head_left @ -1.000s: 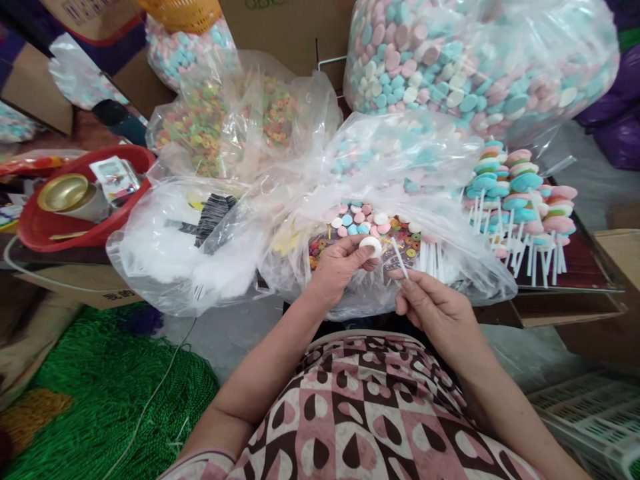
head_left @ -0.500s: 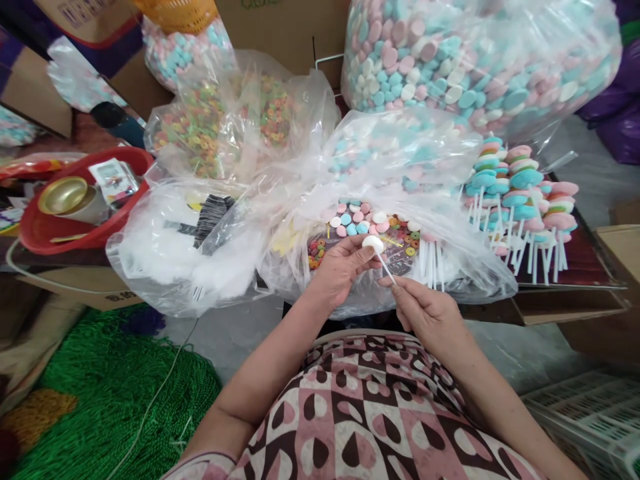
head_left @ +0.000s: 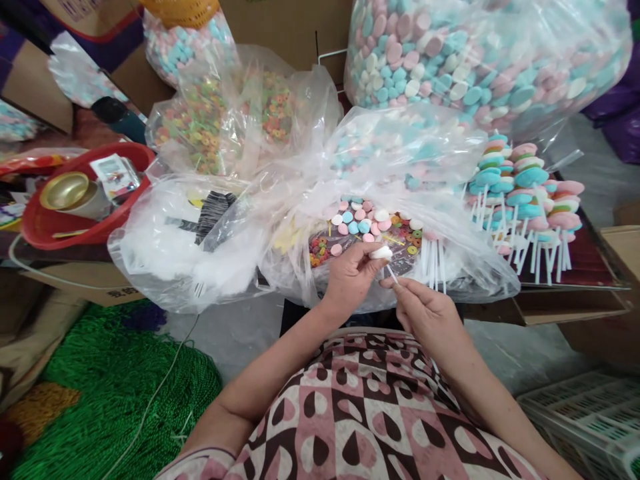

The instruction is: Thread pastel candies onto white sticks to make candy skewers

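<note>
My left hand (head_left: 356,277) pinches a white round marshmallow (head_left: 382,253) between thumb and fingers. Just below and to the right, my right hand (head_left: 425,308) grips a white stick (head_left: 392,272), whose upper end meets the underside of the marshmallow. How deep the stick goes in is hidden. Behind the hands, loose pink, blue and white marshmallows (head_left: 361,219) lie on a dark surface beside small coloured candy rings (head_left: 320,252). To the right stand several white sticks (head_left: 433,263) under the plastic, and beyond them finished-looking marshmallow skewers (head_left: 525,177) are piled up.
A large clear bag of marshmallows (head_left: 450,73) stands at the back right, a bag of candy rings (head_left: 205,127) at the back left. A red basin (head_left: 37,230) holds a gold bowl (head_left: 67,191). Green cord (head_left: 130,393) covers the floor at left; a white crate (head_left: 590,413) is at right.
The marshmallow has tilted from face-on to nearly edge-on and shifted slightly right and down. My left hand has turned with it; my right hand has barely moved.
</note>
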{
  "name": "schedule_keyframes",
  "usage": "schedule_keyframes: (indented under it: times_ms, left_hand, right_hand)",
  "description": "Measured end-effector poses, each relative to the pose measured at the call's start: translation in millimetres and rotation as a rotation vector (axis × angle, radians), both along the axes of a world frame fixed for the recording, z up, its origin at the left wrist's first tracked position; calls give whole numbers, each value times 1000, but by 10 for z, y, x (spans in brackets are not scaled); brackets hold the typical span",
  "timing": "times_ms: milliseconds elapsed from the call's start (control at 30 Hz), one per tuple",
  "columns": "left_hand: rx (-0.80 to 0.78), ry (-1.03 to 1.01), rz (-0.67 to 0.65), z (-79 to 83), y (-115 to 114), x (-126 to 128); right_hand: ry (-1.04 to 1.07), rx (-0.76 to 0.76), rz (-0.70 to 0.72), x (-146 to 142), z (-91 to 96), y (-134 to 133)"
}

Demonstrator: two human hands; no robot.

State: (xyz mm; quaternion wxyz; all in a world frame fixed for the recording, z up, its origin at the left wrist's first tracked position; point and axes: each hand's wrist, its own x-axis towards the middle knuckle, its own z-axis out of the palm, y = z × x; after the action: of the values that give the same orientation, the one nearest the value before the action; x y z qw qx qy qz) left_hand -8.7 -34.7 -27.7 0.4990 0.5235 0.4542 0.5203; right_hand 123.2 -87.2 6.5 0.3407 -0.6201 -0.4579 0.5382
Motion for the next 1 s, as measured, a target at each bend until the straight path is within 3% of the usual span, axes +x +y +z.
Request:
schedule_keyframes:
  times_ms: [100,300,500,600,667,800,900,1000]
  left_hand:
    - [15,45,-30,-19,-15,23]
    - [70,99,12,-10,21,-21]
    - [187,328,-141,15,-159,74]
    - [240,393,-236,113,-191,43]
    - [289,441,-205,195,-143,-67]
    - [295,852,60,273,55,-404]
    - [233,1200,45,223,189,-597]
    - [256,1336,13,157,259,-663]
  right_hand:
    - [31,4,-26,6,8,18]
    - [-21,-78,115,197,105,-61]
    - [90,1,-78,135,-75,-68]
    - [167,7,-116,103,-127,-32]
    - [203,0,-151,137,-121,-22]
    - [249,6,-229,279,-91,-53]
    - [244,5,-260,377,-112,-118]
    - [223,-4,-276,461,-164,-205]
